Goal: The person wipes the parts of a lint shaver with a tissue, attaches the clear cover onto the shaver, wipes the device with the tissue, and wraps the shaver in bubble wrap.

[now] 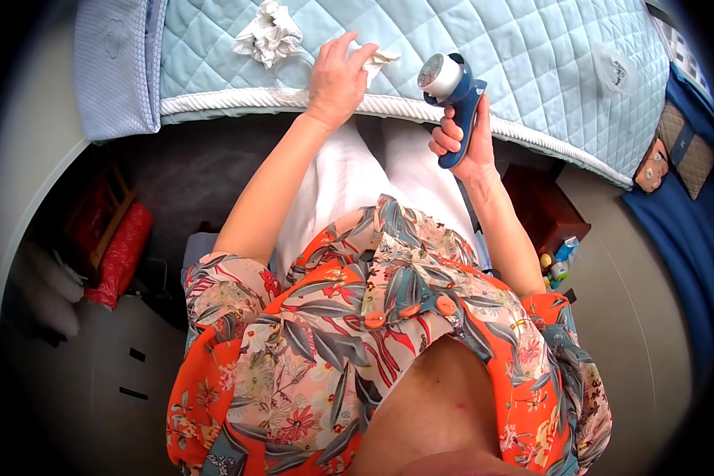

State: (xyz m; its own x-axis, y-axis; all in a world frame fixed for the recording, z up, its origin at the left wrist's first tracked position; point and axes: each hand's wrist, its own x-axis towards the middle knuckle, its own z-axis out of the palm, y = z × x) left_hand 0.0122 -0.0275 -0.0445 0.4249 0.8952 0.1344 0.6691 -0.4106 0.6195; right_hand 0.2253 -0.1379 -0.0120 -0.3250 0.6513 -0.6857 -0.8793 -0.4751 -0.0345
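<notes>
In my right hand (pixel 470 141) is a fabric shaver (pixel 462 111) with a dark blue handle; my fingers wrap round the handle. Its round white head with a metal mesh (pixel 439 75) points up and to the left. My left hand (pixel 337 81) is over the light blue quilted cover (pixel 523 47), fingers bent around a white tissue (pixel 382 60) that sticks out on its right side. Part of that tissue is hidden by the hand. Just left of it lies a crumpled white tissue (pixel 268 35). A clear plastic cap-like piece (pixel 614 71) rests farther right on the quilt.
A pale lavender textured cloth (pixel 119 67) hangs at the left end of the bed. Below left is a red patterned bundle (pixel 123 254). To the right are a dark red wooden cabinet (pixel 543 210), small bottles (pixel 562 258) and a blue cloth (pixel 674 230).
</notes>
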